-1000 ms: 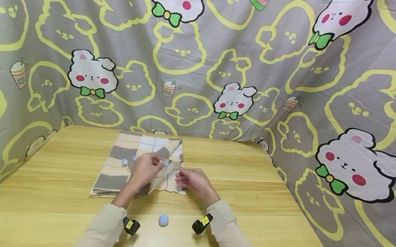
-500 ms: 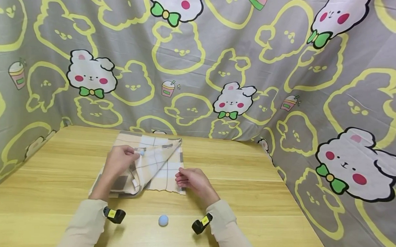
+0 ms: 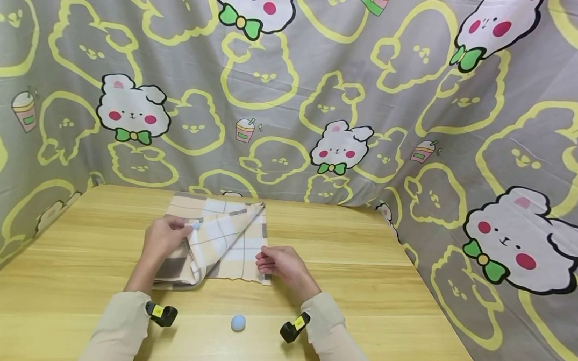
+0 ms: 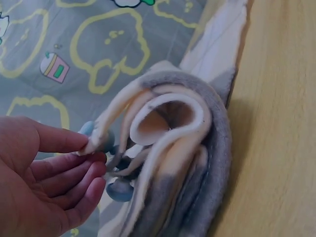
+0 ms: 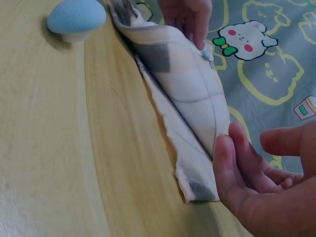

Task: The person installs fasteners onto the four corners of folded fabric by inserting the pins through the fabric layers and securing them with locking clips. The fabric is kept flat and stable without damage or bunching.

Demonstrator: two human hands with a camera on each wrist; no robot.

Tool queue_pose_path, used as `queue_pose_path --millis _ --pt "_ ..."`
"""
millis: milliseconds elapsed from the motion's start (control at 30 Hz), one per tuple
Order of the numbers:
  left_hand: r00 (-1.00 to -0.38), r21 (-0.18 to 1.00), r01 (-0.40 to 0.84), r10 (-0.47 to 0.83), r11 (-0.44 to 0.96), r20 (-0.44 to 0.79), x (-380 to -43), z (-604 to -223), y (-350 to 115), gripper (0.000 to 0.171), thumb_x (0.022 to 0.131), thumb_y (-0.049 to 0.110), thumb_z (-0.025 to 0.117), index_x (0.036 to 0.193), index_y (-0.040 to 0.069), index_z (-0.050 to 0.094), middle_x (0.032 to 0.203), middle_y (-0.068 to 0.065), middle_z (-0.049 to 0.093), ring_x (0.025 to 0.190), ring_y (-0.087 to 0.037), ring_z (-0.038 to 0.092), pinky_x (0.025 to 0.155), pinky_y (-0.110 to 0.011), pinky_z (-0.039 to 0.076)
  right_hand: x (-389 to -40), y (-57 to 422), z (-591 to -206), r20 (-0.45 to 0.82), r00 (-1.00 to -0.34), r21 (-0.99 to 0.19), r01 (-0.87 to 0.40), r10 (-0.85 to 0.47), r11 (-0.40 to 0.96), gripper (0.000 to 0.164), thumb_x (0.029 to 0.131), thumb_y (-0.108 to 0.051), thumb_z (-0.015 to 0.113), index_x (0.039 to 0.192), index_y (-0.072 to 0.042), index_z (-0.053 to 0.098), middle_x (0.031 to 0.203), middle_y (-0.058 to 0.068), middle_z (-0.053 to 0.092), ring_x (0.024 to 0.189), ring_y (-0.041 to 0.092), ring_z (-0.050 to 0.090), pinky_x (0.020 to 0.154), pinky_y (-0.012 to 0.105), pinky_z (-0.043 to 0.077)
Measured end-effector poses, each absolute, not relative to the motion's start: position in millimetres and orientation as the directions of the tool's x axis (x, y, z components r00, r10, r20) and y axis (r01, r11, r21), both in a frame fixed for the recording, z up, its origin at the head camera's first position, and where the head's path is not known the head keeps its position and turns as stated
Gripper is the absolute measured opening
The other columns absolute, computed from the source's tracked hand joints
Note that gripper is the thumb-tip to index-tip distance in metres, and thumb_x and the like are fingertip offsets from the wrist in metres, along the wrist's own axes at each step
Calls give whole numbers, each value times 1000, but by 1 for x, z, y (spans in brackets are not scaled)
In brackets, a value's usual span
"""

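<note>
A folded plaid fleece cloth point(image 3: 225, 239) in beige, white and grey lies on the table. My left hand point(image 3: 161, 239) pinches its turned-back edge between thumb and fingers, right beside a small light-blue knob point(image 3: 196, 226). In the left wrist view the cloth curls into a loop, and another blue knob point(image 4: 120, 190) shows beneath the fingers. My right hand point(image 3: 282, 263) is at the cloth's right edge, fingers loosely bent, thumb apart, holding nothing. Nearer me stands a blue mushroom-shaped piece point(image 3: 237, 322); its ribbed cap and white base show in the right wrist view.
The wooden table point(image 3: 356, 312) extends around the cloth on all sides. A grey curtain point(image 3: 278, 94) with cartoon bears and yellow outlines hangs behind the table and along both sides. Each wrist wears a small black camera point(image 3: 162, 314).
My left hand has moved left, drawing the cloth's edge with it, so the top layer is folded back and the white-and-beige side shows. My right hand and the blue mushroom-shaped piece stay put.
</note>
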State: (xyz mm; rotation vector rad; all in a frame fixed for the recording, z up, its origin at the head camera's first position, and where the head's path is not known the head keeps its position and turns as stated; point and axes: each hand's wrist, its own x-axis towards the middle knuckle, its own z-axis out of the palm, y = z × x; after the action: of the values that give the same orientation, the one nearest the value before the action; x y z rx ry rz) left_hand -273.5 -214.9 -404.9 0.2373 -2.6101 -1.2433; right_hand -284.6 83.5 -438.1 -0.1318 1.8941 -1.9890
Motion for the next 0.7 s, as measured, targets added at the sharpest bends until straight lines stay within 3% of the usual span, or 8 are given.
queue_pose_path --millis 400,700 --pt "-960 768 -52 -243 639 137 -277 -413 -216 30 94 19 66 109 -7 70 112 -29 69 103 -43 63 86 -51 48 -285 82 -437 -206 -919 -974 224 -336 -15 28 104 -11 52 107 14 66 76 3 69 70 9 67 70 23 58" --pt "-972 750 -59 -210 659 108 -277 -414 -215 28 94 20 65 104 -5 71 104 -24 71 92 -35 63 72 -37 46 -285 82 -437 -211 -919 -974 226 -332 -8 28 104 -11 52 107 13 66 76 3 69 70 9 67 70 23 58"
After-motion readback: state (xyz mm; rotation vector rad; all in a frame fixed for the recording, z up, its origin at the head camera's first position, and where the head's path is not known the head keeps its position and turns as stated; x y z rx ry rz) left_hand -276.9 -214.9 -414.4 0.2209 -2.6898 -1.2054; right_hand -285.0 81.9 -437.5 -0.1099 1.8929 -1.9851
